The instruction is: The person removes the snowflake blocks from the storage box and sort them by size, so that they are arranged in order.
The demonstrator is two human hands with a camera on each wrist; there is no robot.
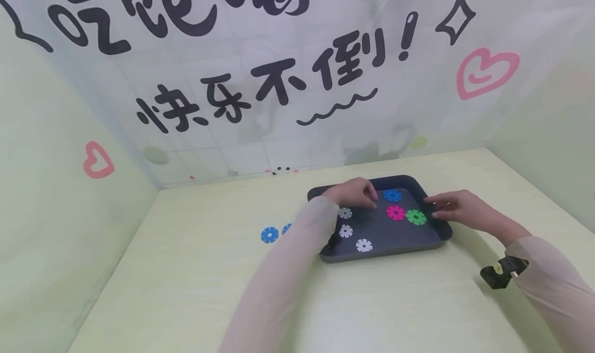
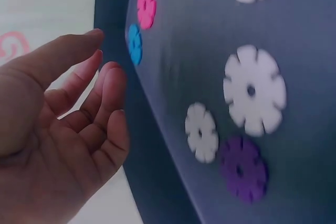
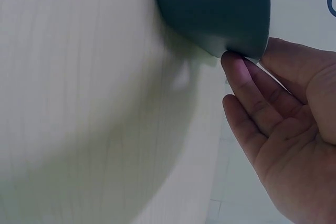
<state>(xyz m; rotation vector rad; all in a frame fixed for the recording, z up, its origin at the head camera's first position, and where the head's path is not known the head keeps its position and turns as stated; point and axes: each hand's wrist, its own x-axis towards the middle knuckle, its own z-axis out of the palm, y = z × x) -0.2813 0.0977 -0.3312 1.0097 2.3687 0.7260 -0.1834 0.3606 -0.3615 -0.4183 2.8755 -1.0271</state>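
Observation:
A dark grey tray lies on the table with several notched plastic snowflake discs in it. Blue, pink and green discs sit toward its right side. White discs lie toward the left, and a purple disc shows in the left wrist view. Over the tray's back left part is my left hand, fingers loosely bent, nothing between them. My right hand pinches the tray's right rim, thumb on one side and fingertips on the other.
Two blue discs lie on the pale table left of the tray, one partly hidden by my left sleeve. A printed wall sheet stands behind the table, with pale side walls left and right.

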